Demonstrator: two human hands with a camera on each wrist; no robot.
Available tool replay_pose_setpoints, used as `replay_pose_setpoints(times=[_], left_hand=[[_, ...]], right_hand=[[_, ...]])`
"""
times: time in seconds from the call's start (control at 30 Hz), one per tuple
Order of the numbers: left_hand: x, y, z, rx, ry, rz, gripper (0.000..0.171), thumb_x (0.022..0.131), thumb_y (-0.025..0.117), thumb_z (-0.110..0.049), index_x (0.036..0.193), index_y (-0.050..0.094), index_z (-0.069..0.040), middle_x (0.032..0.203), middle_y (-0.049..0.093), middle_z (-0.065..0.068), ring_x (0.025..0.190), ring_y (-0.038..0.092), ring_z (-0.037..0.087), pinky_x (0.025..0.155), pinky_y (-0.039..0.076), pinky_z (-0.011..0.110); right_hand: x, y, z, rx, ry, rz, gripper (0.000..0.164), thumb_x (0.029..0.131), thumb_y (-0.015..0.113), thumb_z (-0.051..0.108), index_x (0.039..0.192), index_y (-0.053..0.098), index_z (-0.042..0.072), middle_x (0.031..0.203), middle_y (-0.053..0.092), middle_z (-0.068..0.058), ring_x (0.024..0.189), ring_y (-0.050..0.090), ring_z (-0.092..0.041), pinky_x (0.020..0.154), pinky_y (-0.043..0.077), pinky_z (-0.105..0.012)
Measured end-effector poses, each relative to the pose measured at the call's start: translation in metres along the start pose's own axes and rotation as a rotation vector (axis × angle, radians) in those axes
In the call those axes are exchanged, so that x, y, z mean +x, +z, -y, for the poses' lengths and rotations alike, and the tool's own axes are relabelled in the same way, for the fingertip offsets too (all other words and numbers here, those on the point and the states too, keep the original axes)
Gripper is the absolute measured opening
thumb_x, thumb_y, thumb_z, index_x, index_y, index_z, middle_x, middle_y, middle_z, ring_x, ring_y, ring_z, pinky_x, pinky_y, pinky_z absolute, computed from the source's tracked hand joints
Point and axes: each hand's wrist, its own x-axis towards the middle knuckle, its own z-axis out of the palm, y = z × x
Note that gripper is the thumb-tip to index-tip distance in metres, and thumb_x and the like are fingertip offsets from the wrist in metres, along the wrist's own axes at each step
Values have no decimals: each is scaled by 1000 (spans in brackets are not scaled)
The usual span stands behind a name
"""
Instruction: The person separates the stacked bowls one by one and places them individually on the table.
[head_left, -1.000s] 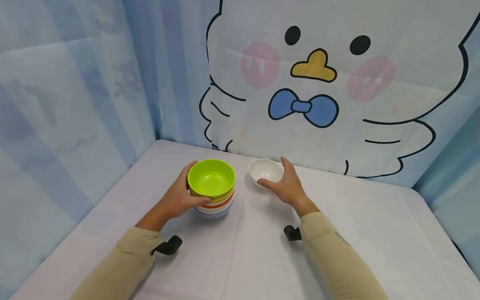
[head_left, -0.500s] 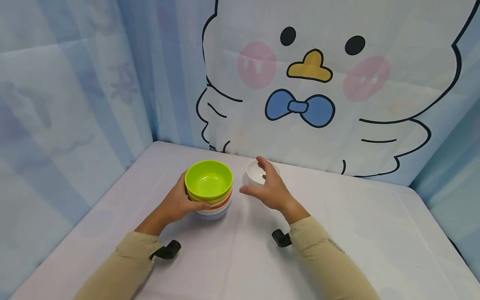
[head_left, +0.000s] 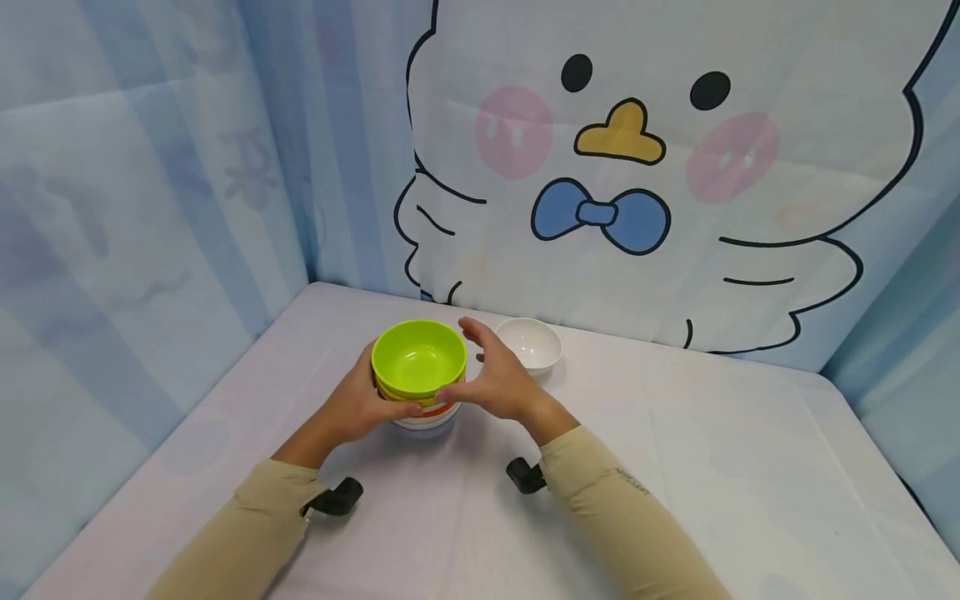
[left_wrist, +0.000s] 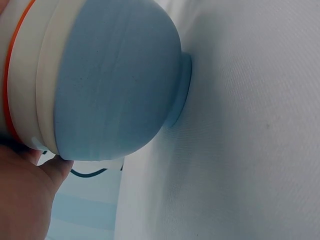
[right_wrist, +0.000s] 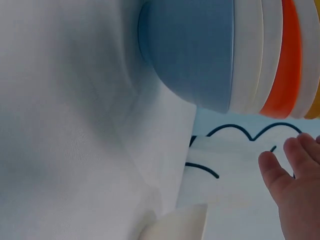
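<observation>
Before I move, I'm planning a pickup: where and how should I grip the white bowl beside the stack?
Probably pinch the white bowl at its right rim, coming from above right. It stands upright, with its rim open on that side, while the right hand and the stack of bowls are to its left.

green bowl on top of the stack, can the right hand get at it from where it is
Likely yes: the right hand is open beside the stack, nothing lies in the green bowl, and the left hand grips the stack from the other side.
</observation>
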Motion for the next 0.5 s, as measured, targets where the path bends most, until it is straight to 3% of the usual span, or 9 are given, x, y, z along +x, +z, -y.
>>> replay_pose_setpoints(times=[0.27,0.5], left_hand=[[-1,-1,2,4,20,13,99,81,84,-17,154,18,-1,147,38,20,130,44,37,107,40,54],[1,-2,3,12,20,19,97,83,83,-18,154,19,-2,146,39,19,129,44,36,106,41,54]], right_hand=[[8,9,9,-1,38,57,111,72,89,34,158,23,9,158,34,-7,133,45,-24,109,40,-42],[11,11,13,-38,49,59,114,71,88,40,159,22,11,157,35,-5,130,47,-24,106,43,-41]])
